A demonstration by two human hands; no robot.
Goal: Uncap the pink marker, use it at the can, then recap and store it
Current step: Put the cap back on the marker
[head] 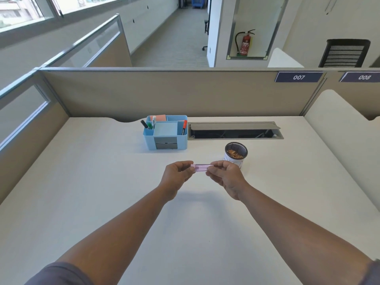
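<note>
A pink marker (202, 168) lies level in the air above the white desk, held at both ends. My left hand (178, 175) pinches its left end and my right hand (225, 176) pinches its right end. Fingers hide both tips, so I cannot tell whether the cap is on or off. Just behind my right hand stands the can (236, 154), white with a black mesh rim and brown bits inside. A light blue desk organizer (166, 133) sits further back, holding several markers and sticky notes.
An open cable tray with a raised grey lid (234, 130) runs along the desk's back right. A tan partition wall (164, 93) closes off the far edge. A white side divider (339, 120) stands at the right.
</note>
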